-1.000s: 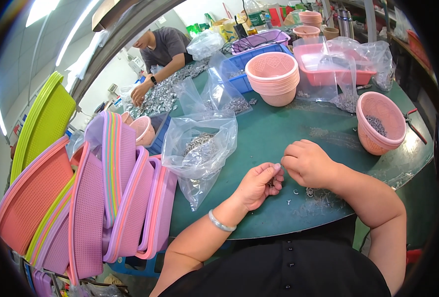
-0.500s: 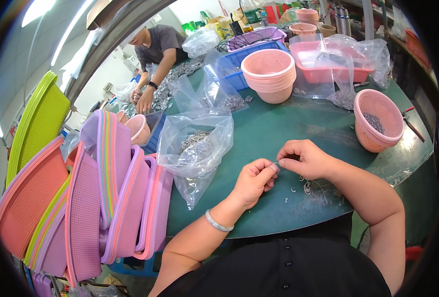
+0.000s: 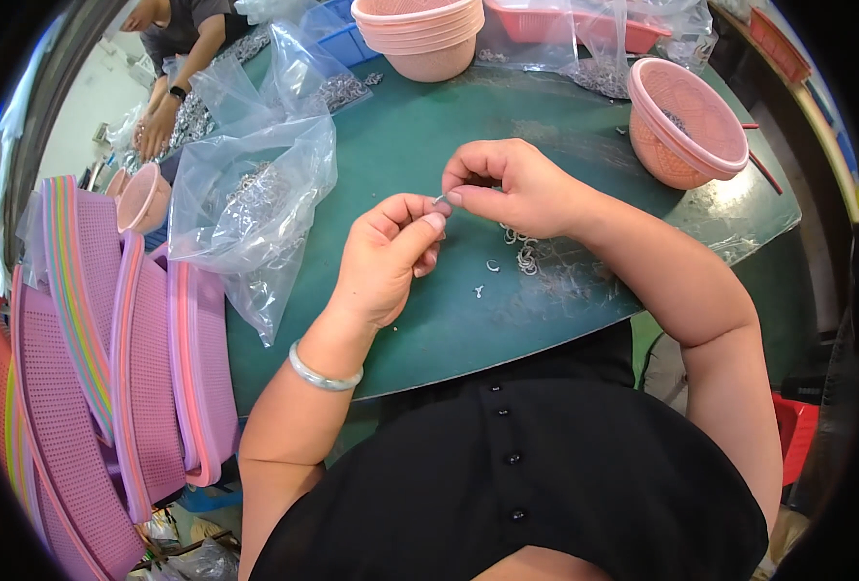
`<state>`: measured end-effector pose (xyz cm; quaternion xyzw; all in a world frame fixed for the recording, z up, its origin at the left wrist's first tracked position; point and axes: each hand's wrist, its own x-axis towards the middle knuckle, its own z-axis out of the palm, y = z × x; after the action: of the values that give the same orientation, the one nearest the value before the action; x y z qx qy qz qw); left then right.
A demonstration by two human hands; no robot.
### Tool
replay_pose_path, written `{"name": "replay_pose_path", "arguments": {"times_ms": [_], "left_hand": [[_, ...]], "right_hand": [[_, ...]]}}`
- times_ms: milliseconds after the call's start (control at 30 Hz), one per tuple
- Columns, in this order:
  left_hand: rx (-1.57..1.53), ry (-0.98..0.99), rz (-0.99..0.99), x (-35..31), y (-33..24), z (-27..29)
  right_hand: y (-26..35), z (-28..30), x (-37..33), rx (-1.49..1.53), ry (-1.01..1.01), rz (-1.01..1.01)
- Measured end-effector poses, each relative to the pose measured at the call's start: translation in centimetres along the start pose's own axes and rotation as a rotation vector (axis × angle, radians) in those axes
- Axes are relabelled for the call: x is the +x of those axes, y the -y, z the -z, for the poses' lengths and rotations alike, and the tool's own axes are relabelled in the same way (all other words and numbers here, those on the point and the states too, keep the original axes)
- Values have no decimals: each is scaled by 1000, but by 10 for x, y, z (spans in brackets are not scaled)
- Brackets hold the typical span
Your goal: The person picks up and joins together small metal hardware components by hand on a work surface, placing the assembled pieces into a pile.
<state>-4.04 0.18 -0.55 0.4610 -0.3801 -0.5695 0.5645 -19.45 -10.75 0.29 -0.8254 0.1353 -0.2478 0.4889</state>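
My left hand (image 3: 383, 254) and my right hand (image 3: 518, 189) meet above the green table, fingertips almost touching. Both are closed in a pinch on a small grey metal piece (image 3: 439, 200), mostly covered by the fingers; its exact kind is too small to tell. On the table beneath my right hand lies a little pile of silvery metal rings (image 3: 527, 258). A single ring (image 3: 492, 265) and a small Y-shaped metal part (image 3: 479, 290) lie apart from it. Left of my left hand is an open clear plastic bag (image 3: 255, 208) with metal rings inside.
Stacked purple and pink plastic baskets (image 3: 149, 378) stand at the left. Pink bowls (image 3: 420, 44) are piled at the back; another pink bowl (image 3: 686, 126) with grey parts sits at the right. A co-worker's hand (image 3: 158, 126) is among metal parts on the green table (image 3: 391, 126).
The view has tilted down and shifted right, so the scene sits higher and further left. Both hands keep their pinch together, with little change between them.
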Motion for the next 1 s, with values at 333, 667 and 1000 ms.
{"name": "replay_pose_path", "arguments": {"times_ms": [333,667,1000], "left_hand": [[-13,-6,1,-1,-1,3],[-35,5,23,-2,-2,3],[-128,29,109,-1,-4,4]], "right_hand": [[-7,-4,4,-21,-20,91],[-9,-4,3,-11,-1,109],[-7,-4,2,21,40,50]]}}
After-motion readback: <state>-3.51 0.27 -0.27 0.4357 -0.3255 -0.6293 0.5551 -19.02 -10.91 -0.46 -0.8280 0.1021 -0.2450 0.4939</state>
